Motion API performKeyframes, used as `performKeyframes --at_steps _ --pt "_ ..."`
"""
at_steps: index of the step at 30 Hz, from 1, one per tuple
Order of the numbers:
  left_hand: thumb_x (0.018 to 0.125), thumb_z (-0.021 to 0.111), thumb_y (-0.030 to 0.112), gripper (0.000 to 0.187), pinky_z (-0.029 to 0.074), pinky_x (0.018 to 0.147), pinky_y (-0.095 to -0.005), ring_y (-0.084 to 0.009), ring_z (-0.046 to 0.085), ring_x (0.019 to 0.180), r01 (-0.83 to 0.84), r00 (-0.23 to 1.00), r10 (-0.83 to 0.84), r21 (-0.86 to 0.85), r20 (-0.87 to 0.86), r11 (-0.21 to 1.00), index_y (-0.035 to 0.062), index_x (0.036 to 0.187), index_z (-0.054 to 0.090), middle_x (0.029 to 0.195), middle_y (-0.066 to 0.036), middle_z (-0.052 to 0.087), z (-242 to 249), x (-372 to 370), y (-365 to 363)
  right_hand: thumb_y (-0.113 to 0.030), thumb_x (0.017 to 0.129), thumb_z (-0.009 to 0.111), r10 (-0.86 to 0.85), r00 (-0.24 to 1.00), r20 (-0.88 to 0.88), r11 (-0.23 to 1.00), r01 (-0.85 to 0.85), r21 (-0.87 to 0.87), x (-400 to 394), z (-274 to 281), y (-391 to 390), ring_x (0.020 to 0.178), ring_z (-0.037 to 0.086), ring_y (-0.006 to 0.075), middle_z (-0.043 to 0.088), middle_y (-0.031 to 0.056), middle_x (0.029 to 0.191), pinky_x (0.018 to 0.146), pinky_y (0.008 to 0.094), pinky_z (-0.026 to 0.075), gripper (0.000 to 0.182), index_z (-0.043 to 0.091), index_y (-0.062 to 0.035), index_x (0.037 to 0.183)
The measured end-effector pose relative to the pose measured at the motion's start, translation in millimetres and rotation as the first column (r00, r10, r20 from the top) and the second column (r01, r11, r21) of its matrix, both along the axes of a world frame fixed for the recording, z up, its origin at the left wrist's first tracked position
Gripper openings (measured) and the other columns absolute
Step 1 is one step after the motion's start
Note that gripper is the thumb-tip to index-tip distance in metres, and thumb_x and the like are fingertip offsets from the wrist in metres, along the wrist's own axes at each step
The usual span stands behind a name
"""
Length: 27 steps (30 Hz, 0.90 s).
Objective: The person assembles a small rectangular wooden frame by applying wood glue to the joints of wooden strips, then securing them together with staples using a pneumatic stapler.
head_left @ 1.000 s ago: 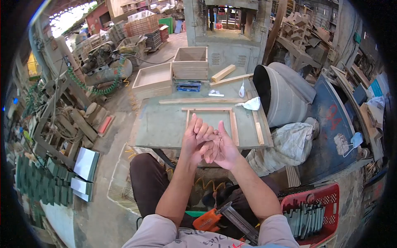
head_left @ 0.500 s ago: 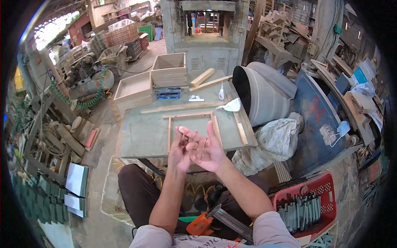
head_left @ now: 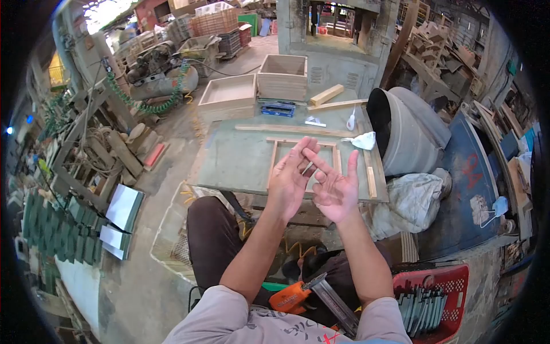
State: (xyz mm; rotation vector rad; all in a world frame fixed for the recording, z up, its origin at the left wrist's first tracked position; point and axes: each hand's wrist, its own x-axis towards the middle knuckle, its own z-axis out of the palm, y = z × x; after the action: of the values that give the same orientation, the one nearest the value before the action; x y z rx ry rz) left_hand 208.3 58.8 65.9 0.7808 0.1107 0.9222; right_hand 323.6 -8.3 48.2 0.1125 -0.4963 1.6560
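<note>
Above the front part of the worktable (head_left: 229, 166), my left hand (head_left: 290, 179) is turned palm up with its fingers stretched out, and I see nothing held in it. My right hand (head_left: 337, 189) faces up beside it, thumb and index finger extended, the other fingers partly curled, no object visible in it. The fingertips of both hands meet. Behind them a thin wooden frame (head_left: 270, 163) lies on the table, partly covered by the hands. Across my lap rests an orange nail gun (head_left: 289, 298), touched by neither hand.
Two wooden boxes (head_left: 229, 97) stand at the table's back left, near a blue pack (head_left: 278, 109). Wooden strips (head_left: 298, 131), a white bottle (head_left: 351, 119) and a white cloth (head_left: 364, 140) lie behind the frame. A red basket (head_left: 458, 298) of strips sits at lower right.
The view has turned left, so the scene sits further right. My hands stay together; the fingers have straightened and spread somewhat.
</note>
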Motion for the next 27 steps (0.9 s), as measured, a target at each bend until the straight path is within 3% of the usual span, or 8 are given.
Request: performKeyframes --at_steps 5,7,8,10,13,21,23,27 --pt "0.099 0.051 0.029 0.042 0.047 0.092 -0.0332 -0.0214 0.056 0.113 0.009 0.998 -0.011 -0.034 -0.069 0.999 0.0025 0.131 0.049 0.122 -0.013 0.058 -3 5 -4 -0.082 0.083 0.024 0.039 0.998 -0.047 0.997 -0.042 -0.07 -10 4 -3 0.062 0.062 0.0241 0.07 0.0145 0.097 0.05 0.0263 0.047 0.099 0.036 -0.0046 0.143" --pt "0.1 0.048 0.031 0.03 0.049 0.086 -0.0337 -0.019 0.058 0.097 0.0 0.996 -0.007 -0.077 -0.085 0.997 0.0044 0.113 0.055 0.101 -0.009 0.061 -10 5 1 -0.082 0.082 0.024 0.019 0.999 -0.029 0.997 -0.021 -0.071 -16 4 -3 0.062 0.063 0.0238 0.07 0.0142 0.096 0.051 0.0264 0.048 0.098 0.038 -0.0064 0.142" --pt "0.1 0.048 0.031 0.03 0.049 0.086 -0.0337 -0.019 0.058 0.097 0.032 0.996 -0.037 -0.072 -0.075 0.997 0.0044 0.113 0.055 0.101 -0.009 0.061 -9 8 0 -0.083 0.082 0.025 0.042 0.999 -0.034 0.995 -0.045 -0.085 -19 2 -2 0.062 0.064 0.0236 0.07 0.0139 0.095 0.052 0.0266 0.048 0.097 0.04 -0.0083 0.142" --pt "0.102 0.045 0.033 0.025 0.048 0.08 -0.031 -0.0143 0.053 0.078 -0.068 0.998 0.066 -0.105 -0.022 0.992 0.0102 0.092 0.05 0.08 0.0 0.048 -1 11 -4 -0.083 0.081 0.025 0.037 0.999 0.007 0.995 -0.036 -0.092 -17 -5 1 0.062 0.064 0.0234 0.07 0.0136 0.095 0.053 0.027 0.049 0.097 0.04 -0.0091 0.142" --pt "0.102 0.043 0.035 0.027 0.046 0.076 -0.0298 -0.0132 0.047 0.069 0.028 0.995 -0.009 -0.189 0.103 0.981 0.0126 0.087 0.047 0.074 0.001 0.042 -9 11 6 -0.081 0.083 0.026 0.014 0.998 0.056 0.992 -0.007 -0.129 -20 -14 4 0.063 0.066 0.0235 0.07 0.0146 0.095 0.049 0.0272 0.048 0.094 0.043 -0.0067 0.139" --pt "0.102 0.041 0.039 0.037 0.044 0.08 -0.033 -0.0129 0.044 0.068 0.325 0.917 -0.283 -0.114 0.28 0.939 0.0137 0.076 0.041 0.067 0.003 0.037 -26 0 25 -0.078 0.085 0.027 -0.004 0.95 0.312 0.983 0.061 -0.172 -13 -26 9 0.064 0.068 0.0223 0.07 0.0162 0.093 0.046 0.0248 0.051 0.092 0.048 -0.0019 0.132" --pt "0.101 0.043 0.037 0.035 0.047 0.088 -0.0324 -0.0114 0.055 0.074 0.222 0.97 -0.179 -0.31 0.163 0.924 0.0135 0.078 0.051 0.072 0.002 0.051 -18 -2 17 -0.078 0.085 0.026 -0.009 0.951 0.31 0.983 0.065 -0.169 -13 -22 8 0.065 0.068 0.0213 0.07 0.0146 0.094 0.046 0.0241 0.051 0.092 0.046 -0.003 0.135" --pt "0.101 0.045 0.037 0.031 0.045 0.1 -0.0366 -0.0133 0.06 0.091 0.231 0.97 -0.197 -0.299 0.141 0.926 0.0132 0.089 0.059 0.087 0.001 0.063 -26 -3 25 -0.078 0.086 0.023 -0.027 0.951 0.308 0.993 0.06 -0.098 -15 -17 8 0.069 0.068 0.0186 0.071 0.0108 0.097 0.046 0.0224 0.05 0.093 0.038 -0.0061 0.143"
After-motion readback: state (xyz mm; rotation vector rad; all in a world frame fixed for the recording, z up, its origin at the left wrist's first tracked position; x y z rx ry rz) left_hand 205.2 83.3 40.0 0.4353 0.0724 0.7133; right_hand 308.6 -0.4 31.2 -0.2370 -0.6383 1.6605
